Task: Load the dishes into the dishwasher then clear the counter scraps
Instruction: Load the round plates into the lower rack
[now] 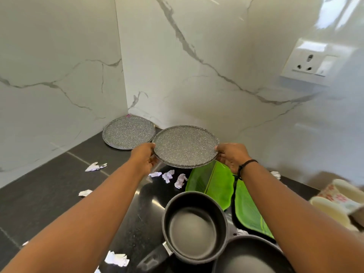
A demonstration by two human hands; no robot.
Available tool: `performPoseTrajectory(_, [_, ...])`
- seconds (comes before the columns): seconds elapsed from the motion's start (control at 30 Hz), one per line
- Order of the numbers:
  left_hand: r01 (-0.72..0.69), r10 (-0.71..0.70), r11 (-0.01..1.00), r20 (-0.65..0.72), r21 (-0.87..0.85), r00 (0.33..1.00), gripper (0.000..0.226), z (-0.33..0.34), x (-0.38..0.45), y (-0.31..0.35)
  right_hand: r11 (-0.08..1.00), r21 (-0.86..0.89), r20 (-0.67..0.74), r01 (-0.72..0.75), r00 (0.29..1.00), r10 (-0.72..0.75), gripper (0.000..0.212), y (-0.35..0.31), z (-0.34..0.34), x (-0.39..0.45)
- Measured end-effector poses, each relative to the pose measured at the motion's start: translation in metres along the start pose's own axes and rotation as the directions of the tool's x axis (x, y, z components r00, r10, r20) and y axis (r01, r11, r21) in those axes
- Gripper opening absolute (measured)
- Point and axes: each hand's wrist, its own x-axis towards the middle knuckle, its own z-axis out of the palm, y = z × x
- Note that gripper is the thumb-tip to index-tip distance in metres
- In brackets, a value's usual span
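Note:
I hold a grey speckled plate [185,146] level above the black counter [49,186]. My left hand [144,160] grips its left rim and my right hand [232,157] grips its right rim. A second grey speckled plate [128,133] lies flat in the back corner. Two green leaf-shaped plates [213,181] [249,209] lie under and to the right of the held plate. A dark saucepan [194,226] and a dark pan [250,259] sit close to me. Crumpled white paper scraps [180,180] [95,166] [116,259] are scattered on the counter.
White marble walls meet in a corner behind the plates. A wall socket [309,64] is on the right wall. Cream mugs with a red floral pattern [332,205] lie on the counter's right side. No dishwasher is in view.

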Motion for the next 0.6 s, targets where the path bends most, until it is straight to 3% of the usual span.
performPoseTrajectory(0.2, [0.011, -0.046, 0.983, 0.187, 0.185, 0.981, 0.019, 0.029, -0.053, -0.005, 0.998, 0.028, -0.040, 0.059, 0.998, -0.058, 0.013, -0.028, -0.056, -0.071])
performPoseTrajectory(0.33, [-0.036, -0.053, 0.954, 0.288, 0.297, 0.956, 0.016, 0.063, -0.091, -0.021, 0.992, 0.019, -0.168, 0.124, 0.978, -0.119, 0.016, -0.040, -0.110, -0.126])
performPoseTrajectory(0.43, [-0.054, -0.091, 0.934, 0.384, 0.352, 0.919, 0.012, 0.094, -0.125, -0.042, 0.988, -0.027, -0.250, 0.151, 0.956, -0.152, 0.017, -0.046, -0.157, -0.176])
performPoseTrajectory(0.6, [-0.078, -0.194, 0.882, 0.509, 0.466, 0.839, 0.018, 0.119, -0.178, -0.079, 0.996, -0.014, -0.295, 0.088, 0.952, -0.088, 0.016, -0.032, -0.224, -0.257])
